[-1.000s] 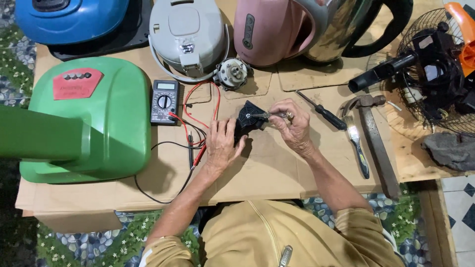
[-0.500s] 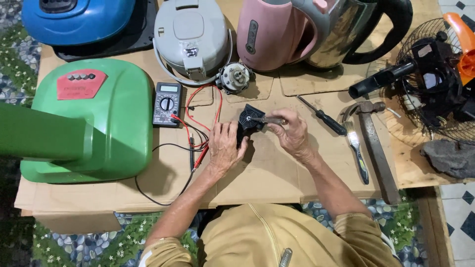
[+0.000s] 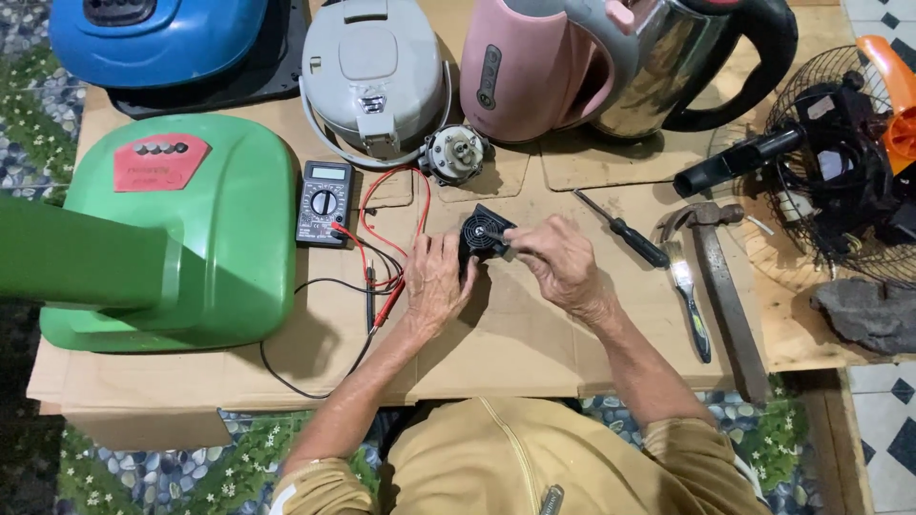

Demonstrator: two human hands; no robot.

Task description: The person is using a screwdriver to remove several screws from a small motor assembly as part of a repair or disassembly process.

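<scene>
I'm looking down at a workbench covered in flattened cardboard (image 3: 496, 353) — on it sit a green housing (image 3: 191, 229), a multimeter (image 3: 324, 202) with red and black leads (image 3: 382, 272), a small motor (image 3: 455, 153), a grey cooker (image 3: 374, 76), a pink kettle (image 3: 520, 67), a steel kettle (image 3: 658, 67), a screwdriver (image 3: 625, 232), a brush (image 3: 689, 300) and a hammer (image 3: 720, 286) — the last two side by side.

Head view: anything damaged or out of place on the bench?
The fan at right lies dismantled, its motor exposed inside the wire guard. A bare motor sits loose by the grey cooker. Nothing spilled.
</scene>
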